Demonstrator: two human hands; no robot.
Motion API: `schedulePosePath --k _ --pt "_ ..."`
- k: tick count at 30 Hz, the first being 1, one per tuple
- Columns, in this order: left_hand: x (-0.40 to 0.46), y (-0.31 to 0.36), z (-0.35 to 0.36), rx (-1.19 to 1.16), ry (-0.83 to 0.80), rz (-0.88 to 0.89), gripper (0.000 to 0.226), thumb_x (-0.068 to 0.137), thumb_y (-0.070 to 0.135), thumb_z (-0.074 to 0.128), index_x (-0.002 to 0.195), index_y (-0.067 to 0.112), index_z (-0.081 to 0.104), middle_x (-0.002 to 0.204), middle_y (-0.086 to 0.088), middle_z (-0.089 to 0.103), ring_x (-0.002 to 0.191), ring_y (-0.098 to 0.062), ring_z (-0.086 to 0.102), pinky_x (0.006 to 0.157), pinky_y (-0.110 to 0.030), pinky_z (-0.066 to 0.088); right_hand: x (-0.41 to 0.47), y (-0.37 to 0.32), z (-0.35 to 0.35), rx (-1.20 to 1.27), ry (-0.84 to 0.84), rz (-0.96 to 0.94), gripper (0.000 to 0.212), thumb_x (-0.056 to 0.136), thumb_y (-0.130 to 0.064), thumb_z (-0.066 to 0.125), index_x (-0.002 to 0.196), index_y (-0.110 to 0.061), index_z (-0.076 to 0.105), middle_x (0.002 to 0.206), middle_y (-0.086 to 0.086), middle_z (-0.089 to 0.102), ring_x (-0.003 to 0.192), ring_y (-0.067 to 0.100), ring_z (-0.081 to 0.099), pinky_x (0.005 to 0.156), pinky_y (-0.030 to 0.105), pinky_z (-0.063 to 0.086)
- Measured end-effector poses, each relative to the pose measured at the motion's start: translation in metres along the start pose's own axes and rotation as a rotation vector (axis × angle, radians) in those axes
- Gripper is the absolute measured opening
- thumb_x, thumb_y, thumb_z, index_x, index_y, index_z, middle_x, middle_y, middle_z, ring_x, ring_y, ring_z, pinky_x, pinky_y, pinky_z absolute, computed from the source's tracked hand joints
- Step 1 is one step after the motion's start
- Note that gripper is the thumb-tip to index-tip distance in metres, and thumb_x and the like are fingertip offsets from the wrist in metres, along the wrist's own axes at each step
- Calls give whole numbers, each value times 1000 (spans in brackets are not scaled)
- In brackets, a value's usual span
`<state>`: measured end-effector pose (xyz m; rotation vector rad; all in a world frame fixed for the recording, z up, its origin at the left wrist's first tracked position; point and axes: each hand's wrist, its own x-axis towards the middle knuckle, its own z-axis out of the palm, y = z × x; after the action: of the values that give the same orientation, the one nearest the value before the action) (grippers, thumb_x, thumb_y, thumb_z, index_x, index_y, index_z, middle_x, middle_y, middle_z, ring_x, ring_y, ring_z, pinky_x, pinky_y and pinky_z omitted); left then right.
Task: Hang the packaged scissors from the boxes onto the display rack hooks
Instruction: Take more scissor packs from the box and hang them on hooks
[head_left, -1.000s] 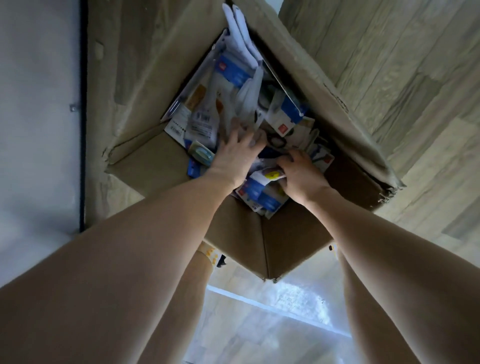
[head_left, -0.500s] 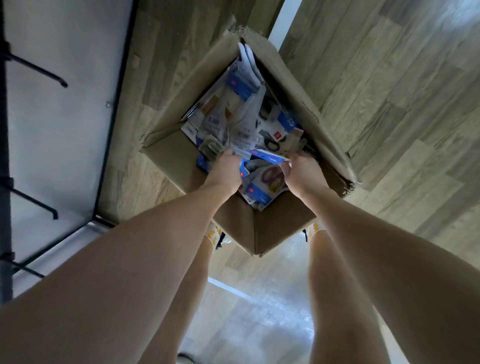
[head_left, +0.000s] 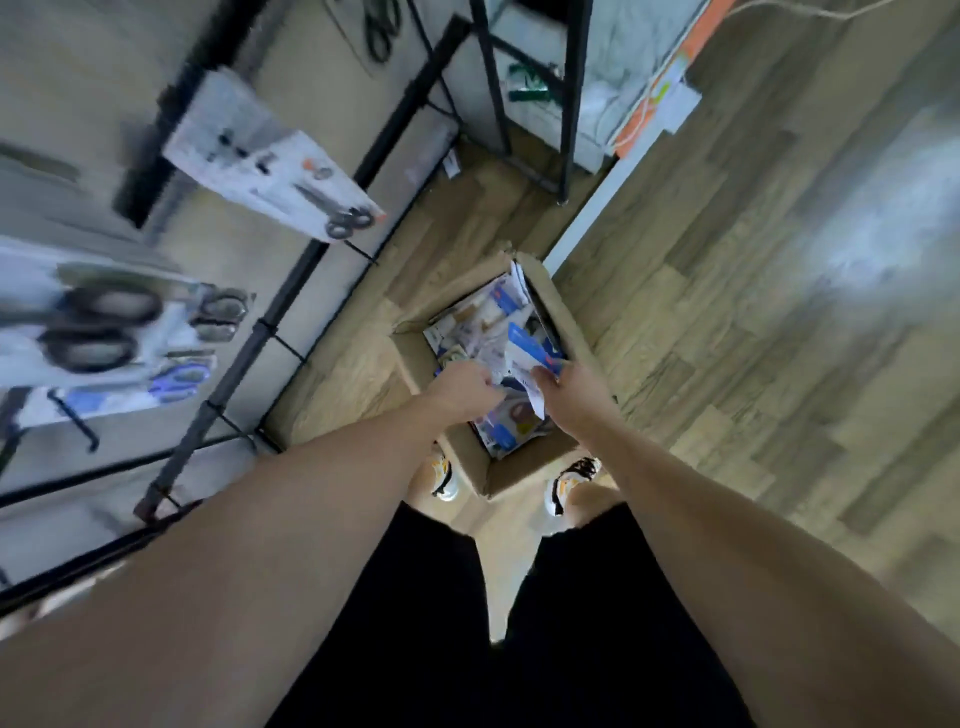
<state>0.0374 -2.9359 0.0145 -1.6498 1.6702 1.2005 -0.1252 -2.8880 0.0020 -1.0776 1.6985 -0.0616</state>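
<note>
Wood-plank floor (head_left: 727, 312): fills the right and centre of the view; carries all items below.

Display rack (head_left: 291, 291): black metal frame along the left side, pale back panel, thin hooks projecting from the uprights. Hung on it: one white carded pack of dark-handled scissors (head_left: 275, 171) high up, tilted; a larger blurred pack with big black handles (head_left: 88, 332) at the far left; smaller packs beside it, one with blue-violet handles (head_left: 179, 379). Detail is smeared by motion blur.

Second black frame (head_left: 524, 88): at the top centre, standing on the floor; contents unclear.

Cardboard box (head_left: 524, 467): open, flaps up, on the floor just in front of the person's feet, near the rack's foot. Filled with a loose heap of packaged scissors (head_left: 483, 322), blue-and-white cards lying at mixed angles.

Person: black shorts (head_left: 519, 623), white-and-orange shoes (head_left: 441, 475) at either side of the box's near corner.

Left hand (head_left: 462, 387): over the box's near left part, fingers curled down onto the packs; whether it holds one, cannot tell.

Right hand (head_left: 569, 387): over the box's right edge, closed around a blue-and-white pack (head_left: 527, 353) lifted above the heap. The hands are close together, not touching.
</note>
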Motion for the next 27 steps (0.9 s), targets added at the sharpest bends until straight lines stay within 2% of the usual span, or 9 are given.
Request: schedulePosePath --k 3,6,8,12,15,18,21,23,27 --pt "-81 20 -35 -53 89 -6 32 89 19 55 62 7 44 54 -5 35 49 -18 35 46 -30 24 -57 -44 -42 -85 2 -85 35 103 -42 39 110 -16 62 85 7 63 93 36 65 77 39 53" --pt "-146 25 -58 -109 164 0 22 82 7 55 62 7 45 65 -19 48 61 -29 46 55 -38 33 -104 -85 -68 -82 23 -170 35 103 -35 43 127 -14 58 94 10 63 98 37 65 74 36 49" --pt "-187 28 -69 -145 222 -3 18 79 13 52 63 5 49 76 -26 58 76 -39 57 63 -41 40 -133 -109 -76 -89 39 -245 32 103 -31 45 130 -17 56 96 8 65 91 33 65 72 33 47" --pt "-259 19 -88 -131 328 23 31 79 7 59 55 11 40 80 -29 60 84 -43 61 58 -33 33 -183 -146 -75 -149 66 -398 15 96 -29 49 109 -30 57 91 3 70 76 24 68 72 45 59" --pt "-306 2 -94 -154 400 14 40 83 -4 54 60 17 29 73 -15 47 79 -28 53 51 -25 28 -213 -169 -62 -186 61 -449 8 91 -35 51 97 -32 55 85 -1 68 73 22 70 68 48 61" --pt "-359 -14 -99 -220 531 43 26 90 -6 51 75 13 40 73 3 39 80 -16 45 52 -13 33 -249 -198 -37 -245 53 -522 26 98 -38 44 96 -17 59 84 6 66 79 30 68 73 47 58" --pt "-409 -42 -83 -214 586 52 20 91 3 55 78 11 42 78 -1 42 80 -19 39 63 -19 37 -296 -221 -8 -287 67 -573 32 103 -33 42 88 -8 57 81 12 61 80 33 60 67 38 45" --pt "-431 -69 -69 -287 632 21 17 80 11 73 81 13 56 86 -5 55 82 -24 51 71 -27 43 -325 -229 11 -312 74 -604 34 103 -30 45 84 -4 56 79 15 57 76 32 55 64 36 35" --pt "-472 -110 -40 -355 696 47 37 66 20 88 98 10 71 90 -1 63 84 -21 60 73 -30 46 -372 -234 45 -370 111 -694 24 99 -21 55 91 -1 65 81 17 63 78 31 59 62 35 34"
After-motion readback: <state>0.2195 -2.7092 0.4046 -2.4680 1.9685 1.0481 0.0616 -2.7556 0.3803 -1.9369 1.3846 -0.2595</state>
